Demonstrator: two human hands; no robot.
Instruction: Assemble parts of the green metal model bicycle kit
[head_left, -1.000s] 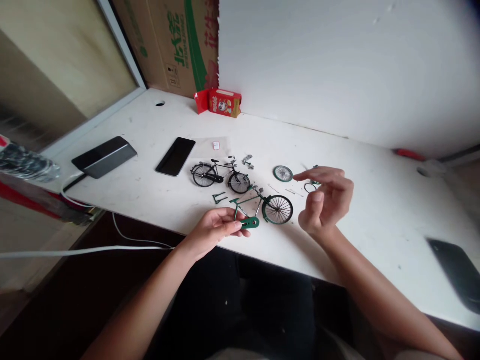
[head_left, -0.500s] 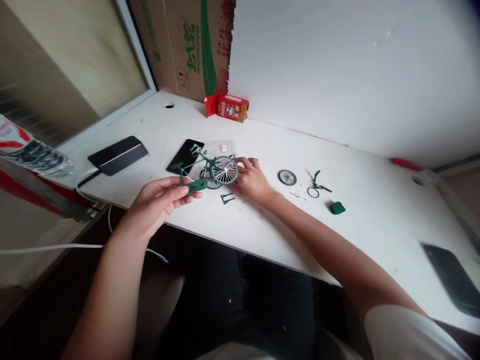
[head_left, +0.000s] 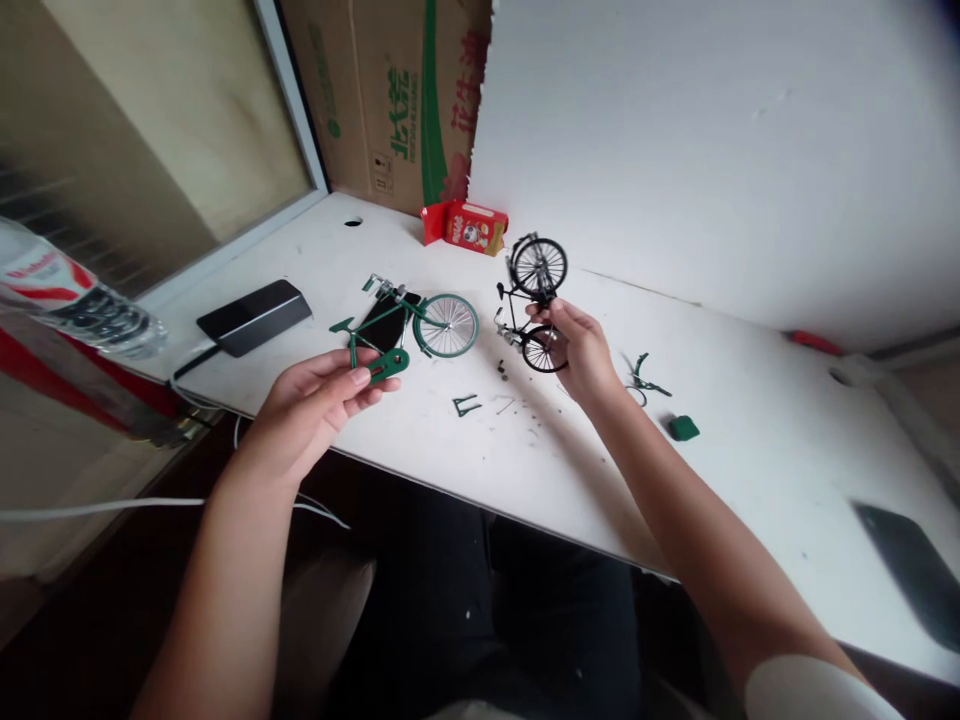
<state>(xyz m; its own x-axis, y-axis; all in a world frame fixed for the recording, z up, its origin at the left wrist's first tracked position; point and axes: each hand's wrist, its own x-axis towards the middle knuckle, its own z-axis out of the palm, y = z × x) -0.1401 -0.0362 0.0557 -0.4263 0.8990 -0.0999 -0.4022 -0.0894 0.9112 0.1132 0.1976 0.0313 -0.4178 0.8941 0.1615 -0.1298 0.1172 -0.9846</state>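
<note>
My left hand (head_left: 319,400) is closed on the chain guard of a green model bicycle (head_left: 409,330) that has only one wheel on, held above the white table's (head_left: 750,440) front edge. My right hand (head_left: 581,345) grips a black model bicycle (head_left: 532,300) by its frame and holds it upended, one wheel high, over the middle of the table. Loose green parts lie on the table: a small stand (head_left: 466,405) between my hands, a fork piece (head_left: 645,380) and a green block (head_left: 683,428) to the right of my right hand.
A dark flat device (head_left: 255,315) with a cable lies at the left, and a black phone (head_left: 379,320) sits partly behind the green bicycle. A red packet (head_left: 469,225) and a cardboard box (head_left: 390,95) stand at the back. Another dark phone (head_left: 907,570) lies at the right edge.
My right hand has picked the black bicycle up off the table and turned it on end. My left hand keeps the green bicycle raised at the left.
</note>
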